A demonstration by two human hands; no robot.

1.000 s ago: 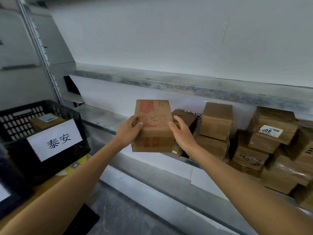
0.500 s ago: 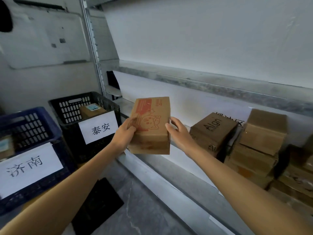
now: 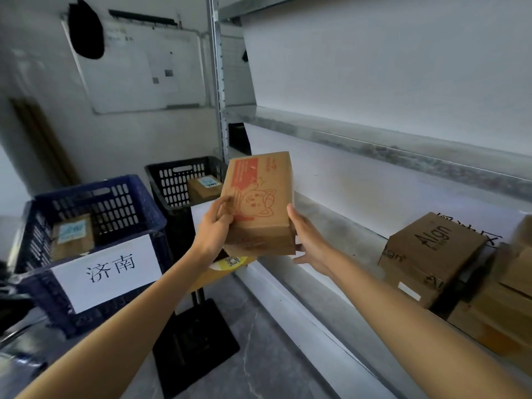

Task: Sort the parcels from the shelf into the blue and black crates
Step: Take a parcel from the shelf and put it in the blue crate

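Two hands clasped on one brown cardboard parcel (image 3: 259, 203), raised in mid-air between crates and shelf: left hand (image 3: 214, 226) curled on its near-left edge with the thumb over the printed face, right hand (image 3: 309, 240) spread along its right side and under the bottom corner. Printed on the parcel's top face in red-orange: a solid block with small unreadable writing, and below it a line-drawn cartoon animal.

At nine o'clock from the parcel, just behind the left hand, a black crate (image 3: 172, 180) holding a small box with a pale blue label. Further out at eight o'clock, a blue crate (image 3: 95, 203) fronted by a white sheet reading "济南", with a blue-labelled box inside. At six o'clock, a yellow patch with a QR code (image 3: 231, 262) on the tabletop edge.

At four o'clock on the shelf (image 3: 345, 234), a brown box (image 3: 431, 249) marked "Algn", more plain cartons stacked beside it.
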